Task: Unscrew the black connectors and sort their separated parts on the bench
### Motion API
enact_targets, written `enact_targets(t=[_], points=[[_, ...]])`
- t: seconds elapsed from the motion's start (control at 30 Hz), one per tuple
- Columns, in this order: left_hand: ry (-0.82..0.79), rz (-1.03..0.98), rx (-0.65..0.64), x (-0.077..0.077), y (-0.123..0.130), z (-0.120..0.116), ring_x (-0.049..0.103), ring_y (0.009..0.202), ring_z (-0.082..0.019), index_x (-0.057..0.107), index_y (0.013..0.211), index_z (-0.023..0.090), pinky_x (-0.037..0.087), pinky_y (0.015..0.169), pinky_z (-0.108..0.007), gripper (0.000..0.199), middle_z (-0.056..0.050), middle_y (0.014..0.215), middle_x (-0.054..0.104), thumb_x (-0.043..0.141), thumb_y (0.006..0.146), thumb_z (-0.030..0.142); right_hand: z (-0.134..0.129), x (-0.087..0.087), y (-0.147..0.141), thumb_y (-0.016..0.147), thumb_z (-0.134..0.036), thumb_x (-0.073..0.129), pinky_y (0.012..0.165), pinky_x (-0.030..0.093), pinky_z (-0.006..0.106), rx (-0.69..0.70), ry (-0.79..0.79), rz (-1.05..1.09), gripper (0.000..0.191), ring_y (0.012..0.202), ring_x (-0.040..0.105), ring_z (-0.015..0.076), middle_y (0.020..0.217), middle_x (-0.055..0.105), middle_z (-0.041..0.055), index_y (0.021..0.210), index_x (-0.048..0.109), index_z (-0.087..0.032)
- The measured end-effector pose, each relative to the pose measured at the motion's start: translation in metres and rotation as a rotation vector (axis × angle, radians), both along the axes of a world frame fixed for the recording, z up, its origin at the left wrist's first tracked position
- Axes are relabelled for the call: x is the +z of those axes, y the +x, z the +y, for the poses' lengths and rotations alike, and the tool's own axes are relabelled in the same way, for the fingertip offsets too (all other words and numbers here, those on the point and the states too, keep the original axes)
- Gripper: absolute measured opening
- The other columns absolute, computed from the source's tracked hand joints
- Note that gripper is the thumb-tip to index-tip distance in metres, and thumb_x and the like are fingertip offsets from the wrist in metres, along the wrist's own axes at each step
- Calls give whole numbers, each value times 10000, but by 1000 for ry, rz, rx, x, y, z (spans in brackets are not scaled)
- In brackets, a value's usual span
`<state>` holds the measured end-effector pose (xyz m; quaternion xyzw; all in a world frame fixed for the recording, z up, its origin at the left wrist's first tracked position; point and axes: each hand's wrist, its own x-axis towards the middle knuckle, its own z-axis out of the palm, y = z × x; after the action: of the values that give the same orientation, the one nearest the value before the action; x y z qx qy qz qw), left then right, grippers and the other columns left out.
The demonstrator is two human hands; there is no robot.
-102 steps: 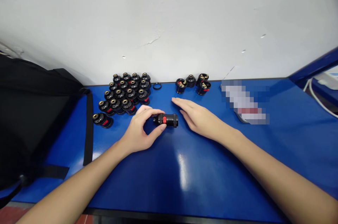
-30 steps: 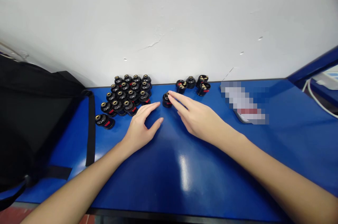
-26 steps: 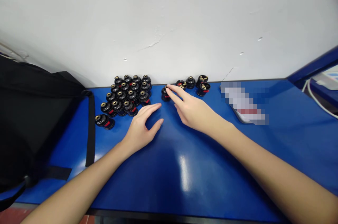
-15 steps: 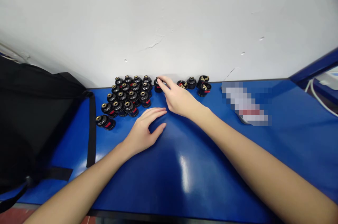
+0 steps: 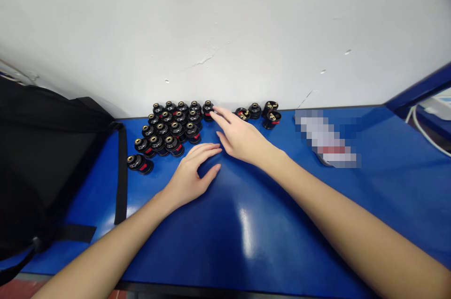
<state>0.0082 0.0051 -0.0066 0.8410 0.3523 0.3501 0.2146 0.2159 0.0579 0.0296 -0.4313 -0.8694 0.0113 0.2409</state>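
Note:
My right hand (image 5: 239, 137) has its fingers apart, with nothing between them. Its fingertips are beside a black round part with a gold-rimmed top hole (image 5: 208, 110), which stands upright at the right end of the back row. My left hand (image 5: 193, 170) hovers or rests low over the table, thumb and fingers spread, holding nothing. Left of both hands stands a group of similar black parts (image 5: 178, 131) in rows, several showing red patches. The closest of them, a single black part (image 5: 140, 164), leans at the front left of the group.
More black parts stand to the right: an upright one (image 5: 254, 111) and some with open tops and brass pieces inside (image 5: 271, 119). A black bag (image 5: 52, 149) with straps covers the table's left. A blurred-out object (image 5: 326, 139) lies right. A white wall (image 5: 225, 31) borders the blue table (image 5: 218, 242).
My right hand has let go of the black part at the back row's right end and drawn back slightly to the right, its fingers opening. My left hand has stayed in place.

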Motion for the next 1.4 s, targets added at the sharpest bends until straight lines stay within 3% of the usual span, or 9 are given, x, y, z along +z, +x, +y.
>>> enact_targets(t=[0.2, 0.5, 0.67, 0.77, 0.93, 1.07, 1.23, 1.33, 1.4], points=[[-2, -1, 29, 0, 1, 0, 656, 1351, -268, 680, 1338, 254, 515, 1192, -558, 324, -99, 1407, 716, 660, 1015, 240, -35, 6, 32, 1046, -173, 500, 1040, 636, 495, 16, -38, -12, 308, 1220, 726, 317, 1423, 663, 185, 1277, 703, -154], [-9, 5, 59, 0, 1, 0, 659, 1341, -262, 685, 1321, 234, 512, 1188, -556, 306, -105, 1399, 720, 658, 1016, 239, -29, 0, 59, 1019, -165, 527, 1087, 581, 563, -204, 96, 112, 326, 1292, 660, 376, 1398, 634, 236, 1322, 640, -122], [3, 9, 74, -1, 1, 1, 655, 1342, -263, 686, 1313, 234, 514, 1183, -561, 303, -103, 1390, 724, 661, 1012, 229, -27, -5, 59, 987, -200, 594, 772, 654, 474, -308, -26, 67, 119, 814, 751, 290, 1089, 702, 166, 1056, 685, -165], [12, 13, 93, -1, 1, 1, 651, 1341, -272, 692, 1297, 235, 509, 1181, -575, 290, -104, 1378, 729, 662, 1008, 228, -30, -10, 53, 953, -189, 650, 692, 641, 425, -265, -209, 122, 28, 703, 740, 255, 951, 736, 119, 966, 674, -184], [14, 22, 104, 0, 1, 2, 642, 1344, -274, 697, 1286, 235, 510, 1179, -574, 283, -101, 1384, 726, 658, 1005, 221, -29, -13, 40, 935, -95, 638, 846, 673, 400, -101, -335, 314, 138, 877, 808, 237, 1020, 809, 106, 1029, 690, -182], [9, 18, 101, 1, 1, 2, 646, 1338, -273, 692, 1292, 241, 509, 1180, -569, 290, -99, 1389, 721, 655, 1004, 223, -24, -10, 38, 972, -103, 579, 911, 669, 444, 26, -200, 332, 201, 984, 788, 251, 1137, 781, 131, 1108, 705, -180], [-2, 14, 100, 0, 1, 1, 641, 1343, -268, 690, 1297, 239, 503, 1185, -563, 289, -102, 1389, 716, 651, 1011, 231, -13, -8, 46, 1013, -137, 546, 1158, 514, 580, -153, 152, 128, 278, 1341, 626, 377, 1412, 667, 246, 1247, 689, -92], [-8, 13, 96, 0, 0, 1, 643, 1339, -270, 688, 1301, 240, 503, 1181, -569, 292, -104, 1389, 715, 652, 1011, 231, -8, -11, 50, 1003, -141, 551, 1188, 474, 625, -213, 137, 40, 404, 1450, 542, 405, 1549, 567, 266, 1399, 605, -79], [-8, 11, 96, 0, 1, 1, 647, 1335, -273, 688, 1300, 243, 506, 1178, -572, 293, -105, 1386, 716, 652, 1009, 233, -6, -12, 52, 1004, -142, 541, 1147, 517, 608, -227, 98, 21, 417, 1415, 576, 392, 1514, 596, 251, 1417, 581, -107]])
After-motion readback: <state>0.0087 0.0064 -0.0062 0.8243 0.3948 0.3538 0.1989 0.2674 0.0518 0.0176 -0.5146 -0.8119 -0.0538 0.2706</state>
